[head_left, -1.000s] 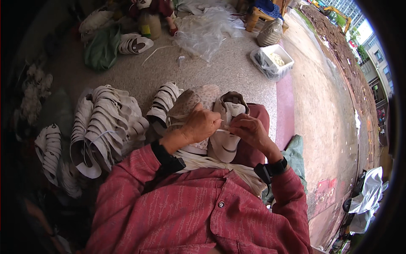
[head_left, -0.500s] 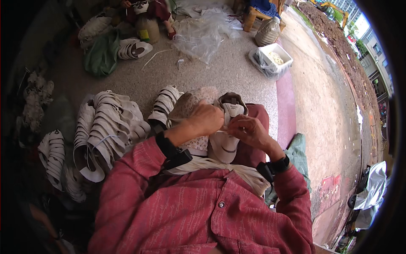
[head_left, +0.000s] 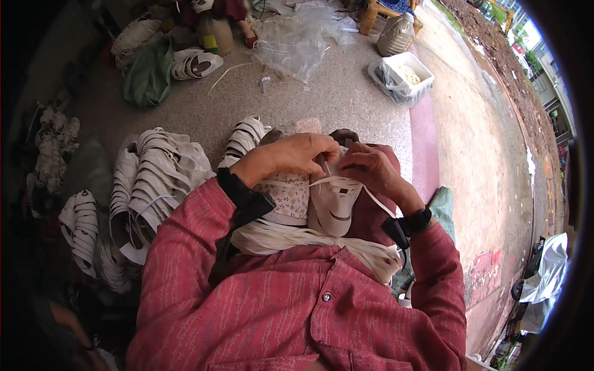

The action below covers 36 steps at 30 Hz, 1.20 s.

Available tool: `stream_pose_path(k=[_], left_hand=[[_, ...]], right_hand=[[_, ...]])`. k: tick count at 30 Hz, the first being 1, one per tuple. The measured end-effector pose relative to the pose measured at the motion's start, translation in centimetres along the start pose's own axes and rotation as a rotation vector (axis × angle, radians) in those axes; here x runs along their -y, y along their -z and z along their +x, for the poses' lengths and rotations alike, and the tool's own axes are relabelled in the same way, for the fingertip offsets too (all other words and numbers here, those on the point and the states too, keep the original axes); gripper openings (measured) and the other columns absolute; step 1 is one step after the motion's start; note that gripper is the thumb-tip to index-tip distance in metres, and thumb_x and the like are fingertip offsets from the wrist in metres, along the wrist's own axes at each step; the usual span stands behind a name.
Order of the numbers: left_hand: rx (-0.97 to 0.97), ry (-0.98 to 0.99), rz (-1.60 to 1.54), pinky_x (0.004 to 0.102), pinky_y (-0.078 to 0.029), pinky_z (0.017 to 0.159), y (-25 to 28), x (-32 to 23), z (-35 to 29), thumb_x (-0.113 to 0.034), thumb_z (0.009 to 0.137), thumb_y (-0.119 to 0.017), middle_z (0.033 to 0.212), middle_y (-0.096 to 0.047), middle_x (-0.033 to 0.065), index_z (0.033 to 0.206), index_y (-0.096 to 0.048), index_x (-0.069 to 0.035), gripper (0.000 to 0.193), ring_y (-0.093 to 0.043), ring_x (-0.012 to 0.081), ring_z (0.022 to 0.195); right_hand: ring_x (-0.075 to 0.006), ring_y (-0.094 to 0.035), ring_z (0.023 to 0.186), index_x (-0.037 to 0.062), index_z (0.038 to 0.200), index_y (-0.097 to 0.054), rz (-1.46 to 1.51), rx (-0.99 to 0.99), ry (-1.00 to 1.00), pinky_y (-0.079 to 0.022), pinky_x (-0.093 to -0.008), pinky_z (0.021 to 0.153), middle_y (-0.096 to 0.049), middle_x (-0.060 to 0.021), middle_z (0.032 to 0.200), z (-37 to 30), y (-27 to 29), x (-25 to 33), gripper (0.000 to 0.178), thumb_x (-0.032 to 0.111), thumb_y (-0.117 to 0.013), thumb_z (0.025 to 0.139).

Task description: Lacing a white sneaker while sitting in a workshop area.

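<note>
The left hand point(head_left: 297, 156) and right hand point(head_left: 371, 170) meet over a white shoe upper point(head_left: 334, 201) on the lap, fingers pinched on its white lace point(head_left: 331, 181), it seems. Stacked uppers point(head_left: 158, 179) lie left of it.

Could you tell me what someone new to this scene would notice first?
Most striking are the left hand and right hand meeting at centre over a white shoe upper, pulling a white lace through it. To the person's left lies a big heap of white shoe uppers on the speckled floor.
</note>
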<state>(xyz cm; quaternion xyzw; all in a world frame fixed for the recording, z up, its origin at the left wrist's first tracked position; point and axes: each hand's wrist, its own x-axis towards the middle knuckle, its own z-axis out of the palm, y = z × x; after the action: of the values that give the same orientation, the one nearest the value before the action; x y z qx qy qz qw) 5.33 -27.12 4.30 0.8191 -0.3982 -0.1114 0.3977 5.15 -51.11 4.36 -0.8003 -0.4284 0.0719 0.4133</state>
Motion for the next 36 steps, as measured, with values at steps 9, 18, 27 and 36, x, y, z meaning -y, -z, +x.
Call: stream_pose_path(k=[9,18,27,36], left_hand=[[-0.110,0.124,-0.301,0.0279,-0.046,0.069,-1.4,0.3,-1.1,-0.011,0.076,-0.074,0.085,-0.057,0.0017,0.093,-0.061,-0.006,0.022,-0.056,0.0147,0.075],[-0.068,0.201,-0.001,0.0271,-0.045,0.071,-2.9,-2.0,0.2,-0.021,0.079,-0.076,0.091,-0.053,0.0036,0.085,-0.069,-0.007,0.017,-0.055,0.0142,0.080],[0.001,0.301,-0.346,0.0232,-0.042,0.070,-1.9,-2.3,0.2,-0.015,0.077,-0.075,0.095,-0.047,-0.0003,0.080,-0.068,-0.003,0.014,-0.050,0.0103,0.079],[0.044,0.306,-0.314,0.0245,-0.043,0.077,-2.0,-2.1,0.7,-0.014,0.079,-0.071,0.098,-0.049,0.0003,0.085,-0.069,-0.004,0.011,-0.051,0.0118,0.088]], right_hand=[[-0.0264,-0.062,0.085,0.0088,0.089,-0.065,-0.438,0.033,0.206,-0.050,-0.0356,0.072,-0.059,-0.0061,0.089,0.9,-1.6,0.4,0.013,0.008,-0.063,0.076],[-0.0230,-0.066,0.092,0.0003,0.096,-0.062,0.714,-0.161,-0.483,-0.051,-0.0321,0.078,-0.065,-0.0139,0.109,-0.6,3.8,1.2,0.019,0.014,-0.049,0.097],[-0.0318,-0.061,0.102,-0.0099,0.093,-0.058,1.794,-0.520,-0.031,-0.046,-0.0408,0.097,-0.062,-0.0224,0.107,-3.8,11.1,-8.0,0.016,0.004,-0.049,0.090],[-0.0258,-0.054,0.078,-0.0100,0.096,-0.049,1.920,-1.309,0.330,-0.048,-0.0448,0.086,-0.055,-0.0173,0.086,-20.4,29.0,-13.1,0.011,-0.002,-0.043,0.091]])
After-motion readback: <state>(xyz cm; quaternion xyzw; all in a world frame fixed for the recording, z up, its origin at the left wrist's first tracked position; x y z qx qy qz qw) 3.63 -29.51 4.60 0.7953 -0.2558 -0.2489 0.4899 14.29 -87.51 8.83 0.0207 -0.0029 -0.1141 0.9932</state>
